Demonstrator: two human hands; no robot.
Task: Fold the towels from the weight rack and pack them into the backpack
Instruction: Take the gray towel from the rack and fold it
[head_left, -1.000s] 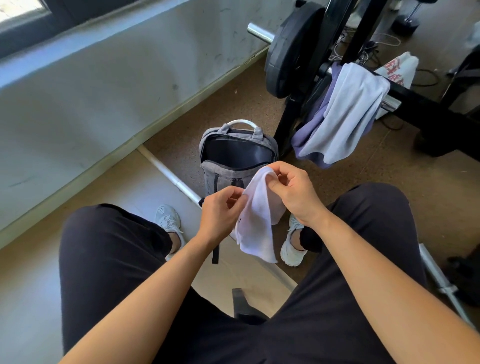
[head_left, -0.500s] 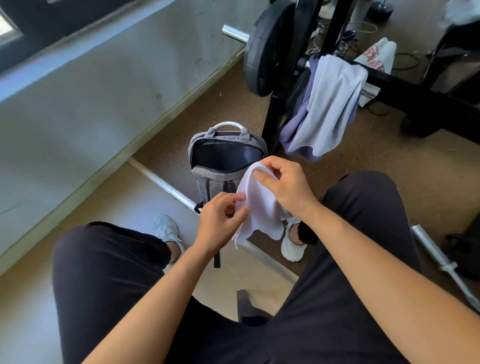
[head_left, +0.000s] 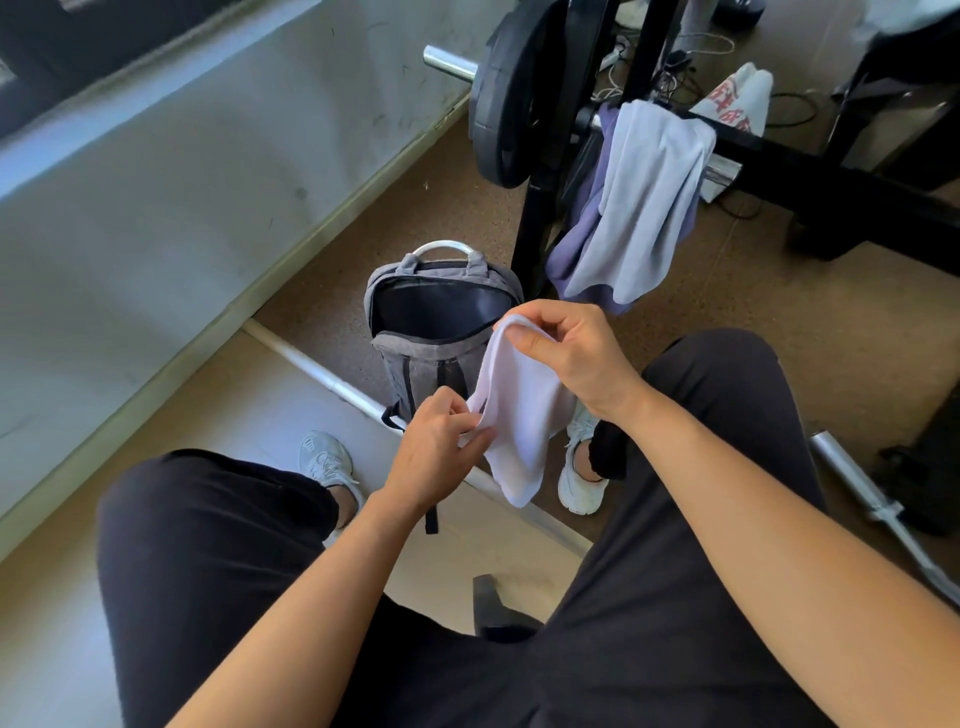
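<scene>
The right hand (head_left: 571, 358) pinches the top fold of one white towel (head_left: 519, 415), and the left hand (head_left: 436, 452) pinches its lower edge. The towel hangs in the air between the knees. Just behind it, one grey backpack (head_left: 415, 364) stands unzipped on the floor (head_left: 779, 338). Two more, a pale grey towel (head_left: 644, 208) over a purple towel (head_left: 576, 244), hang on the weight rack (head_left: 532, 234) beside one black plate (head_left: 504, 98).

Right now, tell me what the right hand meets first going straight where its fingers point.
Likely the open backpack; the right hand, pinching the white towel, points at its mouth, but depth is unclear.
</scene>
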